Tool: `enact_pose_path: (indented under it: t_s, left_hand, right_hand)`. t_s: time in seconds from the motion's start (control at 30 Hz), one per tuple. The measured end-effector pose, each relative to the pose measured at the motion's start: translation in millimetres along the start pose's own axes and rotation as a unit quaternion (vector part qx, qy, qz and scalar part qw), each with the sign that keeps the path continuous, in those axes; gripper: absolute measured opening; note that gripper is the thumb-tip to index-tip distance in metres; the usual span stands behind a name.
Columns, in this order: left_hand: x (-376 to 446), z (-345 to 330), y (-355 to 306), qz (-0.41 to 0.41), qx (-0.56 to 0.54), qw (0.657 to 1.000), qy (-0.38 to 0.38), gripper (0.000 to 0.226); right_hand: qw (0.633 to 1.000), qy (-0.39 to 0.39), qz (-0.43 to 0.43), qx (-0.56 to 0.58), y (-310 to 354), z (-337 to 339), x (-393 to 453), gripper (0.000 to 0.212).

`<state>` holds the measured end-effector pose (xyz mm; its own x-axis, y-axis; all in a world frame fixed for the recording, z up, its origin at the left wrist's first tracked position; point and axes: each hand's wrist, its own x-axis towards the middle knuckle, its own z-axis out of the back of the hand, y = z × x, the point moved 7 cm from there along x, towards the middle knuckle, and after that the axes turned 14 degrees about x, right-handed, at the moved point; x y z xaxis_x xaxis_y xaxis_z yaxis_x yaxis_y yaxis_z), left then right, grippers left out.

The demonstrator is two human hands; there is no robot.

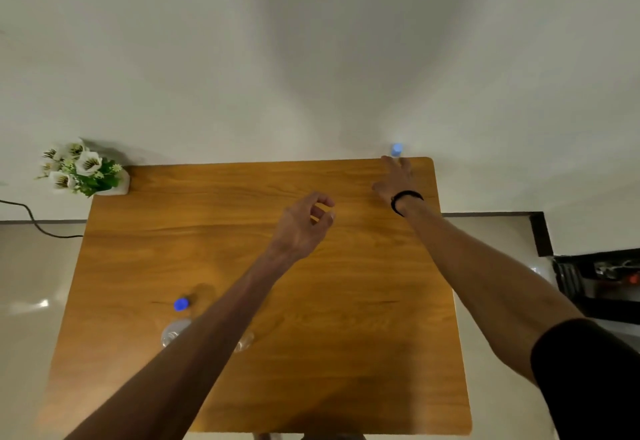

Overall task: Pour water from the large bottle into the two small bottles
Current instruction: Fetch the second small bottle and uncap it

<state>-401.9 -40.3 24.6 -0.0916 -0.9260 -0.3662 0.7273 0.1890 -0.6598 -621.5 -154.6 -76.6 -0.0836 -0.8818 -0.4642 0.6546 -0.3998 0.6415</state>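
Observation:
The large bottle stands at the table's far right corner; only its pale blue cap shows above my fingers. My right hand, with a black band on the wrist, stretches toward it with fingers extended, at or just short of the bottle's body. My left hand hovers over the middle of the table, fingers loosely curled and apart, holding nothing. Two small clear bottles stand near the front left: one beside my left forearm, the other partly hidden under it. A loose blue cap lies just behind them.
The wooden table stands against a white wall. A white vase of flowers sits at the far left corner. A black cable runs along the floor on the left, and a dark shelf unit stands to the right.

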Motion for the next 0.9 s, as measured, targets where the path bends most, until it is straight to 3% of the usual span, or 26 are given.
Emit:
enact_pose_path:
  t_s: [0.23,0.47,0.9]
  left_hand:
    - [-6.1,-4.8,6.2,0.012,-0.004,1.0,0.006,0.019]
    - [-4.3,-4.3,5.6,0.022,-0.005,1.0,0.01,0.022]
    - [-48.8,-2.9,20.6,0.001,-0.028,1.0,-0.006,0.024]
  right_hand:
    - [0.999,-0.008,0.021,-0.03,-10.4,2.9,17.1,0.075]
    - [0.997,-0.022,0.065,-0.037,-3.9,7.2,8.3,0.065]
    - [0.969,-0.014,0.214,0.121,29.7,-41.3,-176.1,0.015]
